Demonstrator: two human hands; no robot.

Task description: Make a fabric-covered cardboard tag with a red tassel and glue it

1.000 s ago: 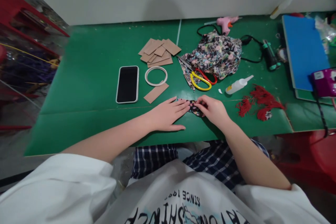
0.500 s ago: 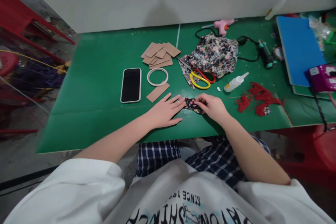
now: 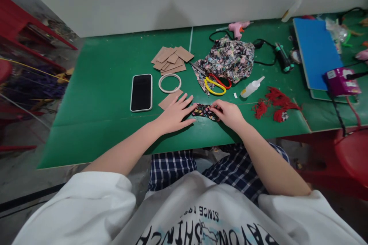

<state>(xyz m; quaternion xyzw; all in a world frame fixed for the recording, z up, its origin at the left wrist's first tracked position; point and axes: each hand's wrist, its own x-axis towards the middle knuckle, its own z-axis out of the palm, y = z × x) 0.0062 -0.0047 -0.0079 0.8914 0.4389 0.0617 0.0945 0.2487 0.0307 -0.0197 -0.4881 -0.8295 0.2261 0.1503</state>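
Note:
A small strip of dark floral fabric lies on the green tabletop between my hands. My left hand is flat with its fingers spread, the fingertips at the strip's left end. Under those fingers a rectangular cardboard piece is partly covered. My right hand pinches the strip's right end between thumb and index finger. Beyond the hands lie scissors with one yellow and one red handle, their blades across a larger floral cloth. A white ring rests behind my left hand.
A phone lies left, with stacked cardboard pieces behind the ring. Rightward are a glue bottle, red tassels, a pink glue gun, a green-black tool, a blue board and a purple box.
My left hand has slid left off part of the strip, so more of it shows, and now covers some of the cardboard piece. My right hand still pinches the strip. The view has shifted slightly.

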